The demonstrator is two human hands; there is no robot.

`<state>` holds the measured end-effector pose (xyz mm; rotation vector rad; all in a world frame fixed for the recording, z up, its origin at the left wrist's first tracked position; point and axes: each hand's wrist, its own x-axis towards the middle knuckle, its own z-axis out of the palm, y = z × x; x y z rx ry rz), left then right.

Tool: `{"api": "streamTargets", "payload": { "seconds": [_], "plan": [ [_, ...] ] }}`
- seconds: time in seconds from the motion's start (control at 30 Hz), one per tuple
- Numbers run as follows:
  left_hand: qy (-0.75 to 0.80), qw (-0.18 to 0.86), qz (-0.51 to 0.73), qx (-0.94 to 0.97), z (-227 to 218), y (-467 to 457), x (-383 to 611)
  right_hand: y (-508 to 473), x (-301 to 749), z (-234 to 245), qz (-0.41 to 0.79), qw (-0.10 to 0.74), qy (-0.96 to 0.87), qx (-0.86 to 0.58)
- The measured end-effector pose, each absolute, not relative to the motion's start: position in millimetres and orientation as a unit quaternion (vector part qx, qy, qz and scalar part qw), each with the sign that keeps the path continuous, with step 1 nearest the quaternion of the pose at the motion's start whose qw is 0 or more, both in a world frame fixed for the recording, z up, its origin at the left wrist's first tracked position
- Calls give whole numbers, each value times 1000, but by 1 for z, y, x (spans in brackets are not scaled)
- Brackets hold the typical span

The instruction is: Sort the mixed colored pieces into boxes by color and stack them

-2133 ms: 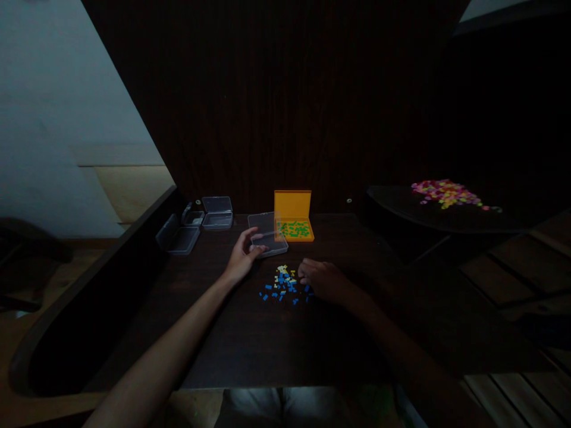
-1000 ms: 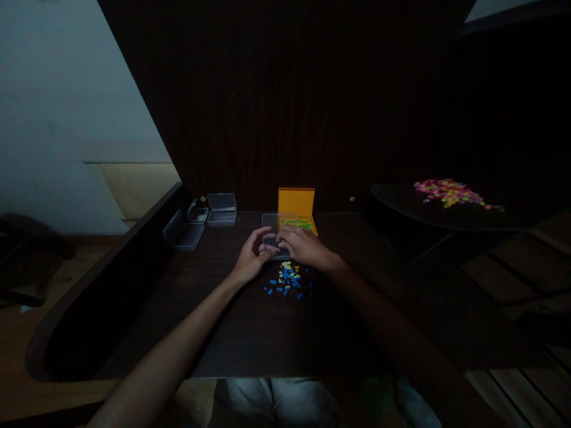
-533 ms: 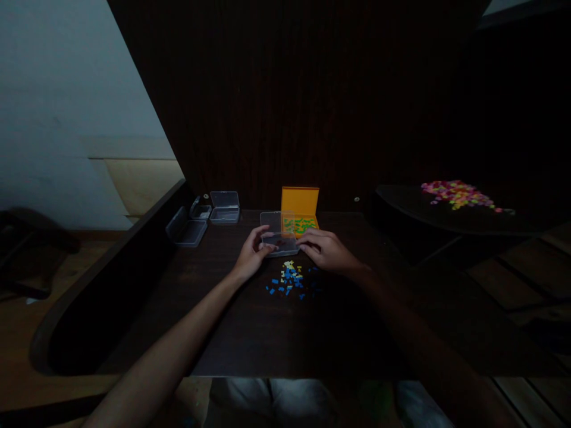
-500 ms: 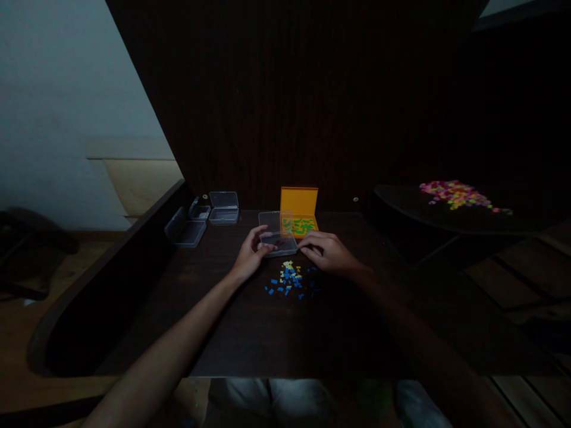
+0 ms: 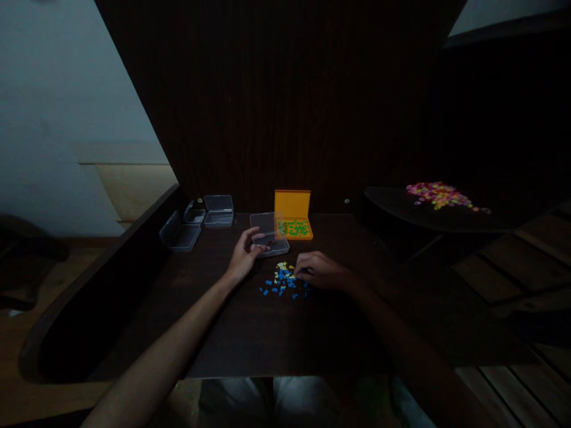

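Observation:
My left hand point(image 5: 244, 254) grips the left side of a clear plastic box point(image 5: 280, 249) whose lid stands raised. A few small dark reddish pieces lie inside the box. Just in front of it, a loose pile of tiny blue and yellow building bricks point(image 5: 285, 277) is spread on the dark tabletop. My right hand point(image 5: 322, 270) is at the right edge of this pile, fingers curled together and pointing down-left. Whatever is between those fingertips is hidden.
Behind the clear box stands an open yellow case point(image 5: 292, 203) holding green bricks. Several clear boxes with raised lids, one of them nearby point(image 5: 218, 219), sit at the back left. Colourful small pieces point(image 5: 441, 195) lie heaped on a dark shelf point(image 5: 388, 199) to the right.
My right hand has left the clear box's right edge and come down toward me to the brick pile. My left hand stays on the box. The whole view has shifted slightly.

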<state>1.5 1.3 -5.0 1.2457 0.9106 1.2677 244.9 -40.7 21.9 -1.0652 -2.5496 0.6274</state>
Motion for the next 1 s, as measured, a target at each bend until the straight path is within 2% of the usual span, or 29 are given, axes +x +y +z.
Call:
{"api": "streamTargets", "payload": {
  "seconds": [0.2, 0.63, 1.0],
  "plan": [
    [380, 543, 536, 523, -5, 1, 2, -46, 242, 27, 184, 154, -881, -408],
    [373, 543, 536, 527, -5, 1, 3, -45, 240, 21, 188, 148, -880, -409],
    [377, 538, 538, 529, -9, 4, 4, -49, 237, 24, 189, 187, -872, -411]
  ]
}}
